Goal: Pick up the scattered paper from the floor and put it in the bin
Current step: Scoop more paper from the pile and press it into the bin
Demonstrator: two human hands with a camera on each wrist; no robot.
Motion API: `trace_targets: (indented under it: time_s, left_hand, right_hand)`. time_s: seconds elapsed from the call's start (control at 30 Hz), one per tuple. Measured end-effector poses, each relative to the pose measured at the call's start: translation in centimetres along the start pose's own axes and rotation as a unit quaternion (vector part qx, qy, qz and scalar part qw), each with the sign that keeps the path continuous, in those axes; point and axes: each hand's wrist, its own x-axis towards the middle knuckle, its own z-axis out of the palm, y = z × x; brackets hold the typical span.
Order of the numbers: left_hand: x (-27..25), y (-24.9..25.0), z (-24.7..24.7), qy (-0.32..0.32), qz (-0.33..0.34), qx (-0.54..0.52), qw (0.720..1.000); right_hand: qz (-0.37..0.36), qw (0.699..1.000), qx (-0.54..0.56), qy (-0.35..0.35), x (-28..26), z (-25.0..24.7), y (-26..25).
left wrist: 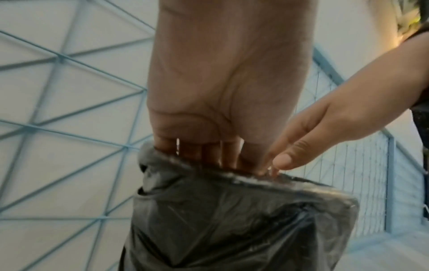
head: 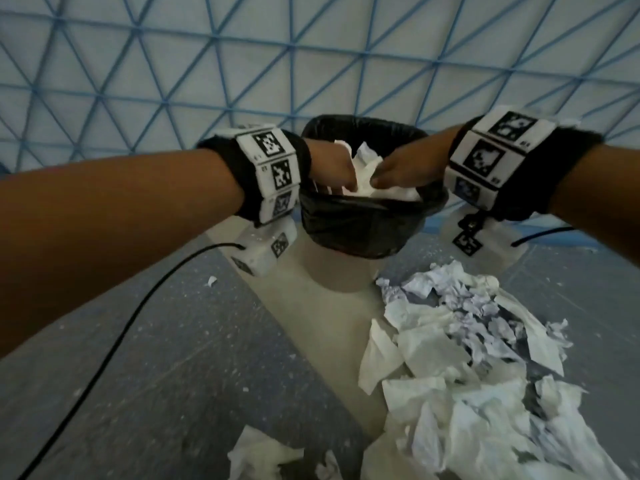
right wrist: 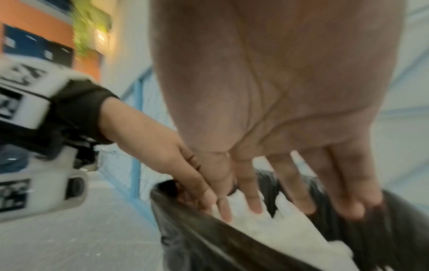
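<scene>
A bin (head: 360,233) lined with a black bag stands on the floor ahead of me, with crumpled white paper (head: 367,169) heaped in its mouth. Both hands are over the opening. My left hand (head: 341,174) reaches down into the bin (left wrist: 232,220) with its fingers (left wrist: 197,152) past the rim, touching the paper. My right hand (head: 394,171) lies opposite, its fingers (right wrist: 255,201) straight and spread on the white paper (right wrist: 278,231). The left hand (right wrist: 185,174) meets it at the bin's rim (right wrist: 204,236). A big pile of scattered paper (head: 467,358) lies on the floor to the right.
More paper (head: 263,455) lies at the bottom edge and a small scrap (head: 211,280) left of the bin. A black cable (head: 104,358) runs across the grey speckled floor on the left. A wall with blue triangular lattice (head: 207,64) rises right behind the bin.
</scene>
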Motion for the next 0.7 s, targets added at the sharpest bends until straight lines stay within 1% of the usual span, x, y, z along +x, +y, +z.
trace_targets:
  time_s: [0.03, 0.07, 0.1, 0.13, 0.17, 0.2, 0.23, 0.27, 0.33, 0.37, 0.43, 0.47, 0.5, 0.57, 0.6, 0.63, 0.7]
  left_hand:
    - [-0.9, -0.3, -0.4, 0.055, 0.021, -0.06, 0.996]
    - [-2.4, -0.7, -0.6, 0.124, 0.039, -0.074, 0.989]
    - [-3.7, -1.3, -0.1, 0.205, 0.067, -0.071, 0.974]
    - [-5.3, -2.0, 0.8, 0.269, 0.099, -0.072, 0.955]
    - [-7.1, -2.8, 2.2, 0.312, 0.125, -0.074, 0.939]
    - [-8.9, -3.5, 3.8, 0.323, 0.148, -0.071, 0.932]
    - [-10.3, -4.5, 5.8, 0.312, 0.167, -0.06, 0.933]
    - [-11.7, -5.7, 8.1, 0.277, 0.166, -0.049, 0.945]
    - [-14.5, -7.8, 13.0, 0.162, 0.129, -0.025, 0.978]
    - [-15.9, -8.6, 15.2, 0.102, 0.112, -0.015, 0.988]
    - [-18.8, -9.4, 19.3, -0.029, 0.083, 0.015, 0.996]
    - [-20.0, -9.5, 21.0, -0.086, 0.078, 0.043, 0.992]
    - [-20.9, -9.6, 22.7, -0.128, 0.085, 0.079, 0.985]
    - [-22.4, -9.5, 25.5, -0.195, 0.114, 0.124, 0.966]
    - [-23.0, -9.4, 26.9, -0.218, 0.134, 0.136, 0.957]
    - [-23.4, -9.3, 28.1, -0.224, 0.16, 0.148, 0.95]
    - [-23.6, -8.7, 30.1, -0.201, 0.227, 0.204, 0.931]
  right_hand:
    - [0.004, 0.999, -0.012, 0.053, -0.7, -0.4, 0.0]
    - [0.009, 0.994, -0.013, 0.106, -1.5, -0.7, -0.4]
    - [0.01, 0.986, -0.005, 0.164, -2.4, -0.1, -1.1]
    - [-0.009, 0.975, 0.009, 0.222, -3.2, 0.9, -2.1]
    - [-0.048, 0.957, 0.014, 0.284, -3.9, 2.3, -3.6]
    - [-0.09, 0.937, 0.014, 0.336, -4.4, 4.0, -5.2]
    - [-0.135, 0.924, 0.012, 0.357, -4.9, 5.7, -6.9]
    - [-0.176, 0.915, 0.011, 0.362, -5.2, 7.6, -8.4]
    - [-0.272, 0.898, -0.004, 0.346, -5.9, 11.5, -11.6]
    - [-0.324, 0.887, -0.022, 0.327, -6.1, 13.5, -12.7]
    - [-0.425, 0.863, -0.057, 0.267, -6.9, 17.4, -14.2]
    - [-0.464, 0.853, -0.069, 0.228, -7.4, 19.3, -14.5]
    - [-0.498, 0.842, -0.072, 0.195, -7.8, 21.1, -14.6]
    - [-0.554, 0.815, -0.088, 0.146, -8.5, 24.3, -14.4]
    - [-0.581, 0.798, -0.1, 0.128, -8.8, 25.5, -14.3]
    - [-0.608, 0.779, -0.105, 0.111, -9.1, 26.6, -14.2]
    - [-0.648, 0.748, -0.101, 0.101, -9.9, 28.3, -14.1]
